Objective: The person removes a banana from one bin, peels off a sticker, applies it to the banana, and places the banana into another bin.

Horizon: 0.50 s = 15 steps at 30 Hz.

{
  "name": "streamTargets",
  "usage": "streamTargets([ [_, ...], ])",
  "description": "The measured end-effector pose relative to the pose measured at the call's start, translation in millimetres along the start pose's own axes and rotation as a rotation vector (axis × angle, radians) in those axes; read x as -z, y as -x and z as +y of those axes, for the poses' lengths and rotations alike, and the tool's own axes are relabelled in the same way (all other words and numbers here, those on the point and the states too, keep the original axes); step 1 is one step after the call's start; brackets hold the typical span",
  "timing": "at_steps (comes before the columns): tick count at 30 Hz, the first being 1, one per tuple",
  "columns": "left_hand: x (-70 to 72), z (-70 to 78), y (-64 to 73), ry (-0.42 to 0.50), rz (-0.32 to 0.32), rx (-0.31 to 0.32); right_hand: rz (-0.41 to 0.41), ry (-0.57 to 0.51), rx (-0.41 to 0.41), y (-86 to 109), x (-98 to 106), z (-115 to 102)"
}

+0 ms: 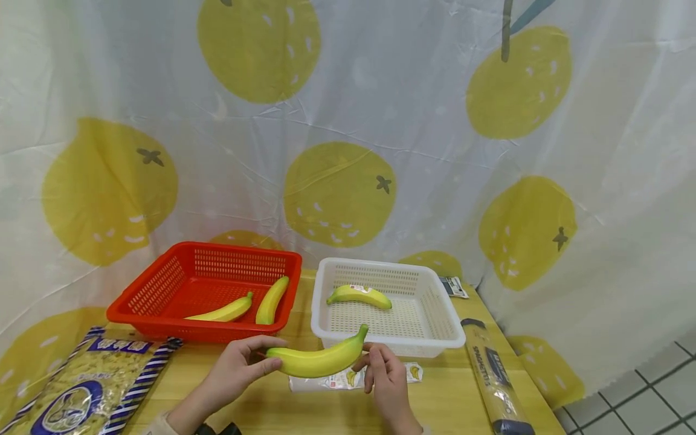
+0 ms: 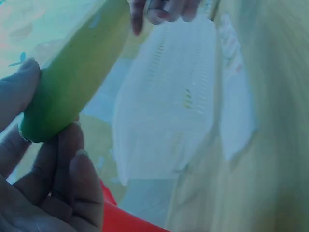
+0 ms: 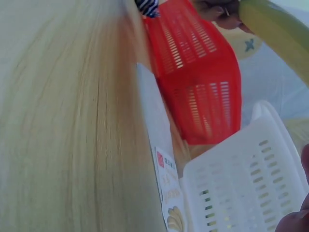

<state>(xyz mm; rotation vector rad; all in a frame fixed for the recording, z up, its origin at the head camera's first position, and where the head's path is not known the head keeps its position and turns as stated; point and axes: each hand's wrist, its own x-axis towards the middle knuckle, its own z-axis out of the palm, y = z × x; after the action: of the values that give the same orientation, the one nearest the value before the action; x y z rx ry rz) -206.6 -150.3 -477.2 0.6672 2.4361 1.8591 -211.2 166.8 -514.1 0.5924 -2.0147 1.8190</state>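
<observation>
Treat the table (image 1: 272, 411), a light wood-grain surface, as the support in front of you. At your rear left, it carries the red basket (image 1: 201, 330). The white basket (image 1: 388, 343) stands beside it, slightly apart, to its right. Locate the flat packet (image 1: 326, 382), printed with bananas, just in front of the white basket. At your left lies the pasta bag (image 1: 89, 386); at your right edge, the spaghetti pack (image 1: 496, 380). A small packet (image 1: 455, 287) sits near the rear right corner.

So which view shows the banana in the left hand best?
The head view: nearly the whole banana shows, from the left hand to its stem. The left wrist shows the gripped end close, cropped at the top; the right wrist, only a section cropped at the right.
</observation>
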Motion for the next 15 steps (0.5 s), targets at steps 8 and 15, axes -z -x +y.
streamTargets([
  [8,-18.8,-22.7,4.9,-0.053,0.008,-0.135,0.009,-0.012,-0.011,2.1,4.1,-0.1],
  [15,-25.6,-34.1,4.2,-0.099,0.01,-0.224,0.055,0.028,-0.124,1.9,4.4,-1.7],
])
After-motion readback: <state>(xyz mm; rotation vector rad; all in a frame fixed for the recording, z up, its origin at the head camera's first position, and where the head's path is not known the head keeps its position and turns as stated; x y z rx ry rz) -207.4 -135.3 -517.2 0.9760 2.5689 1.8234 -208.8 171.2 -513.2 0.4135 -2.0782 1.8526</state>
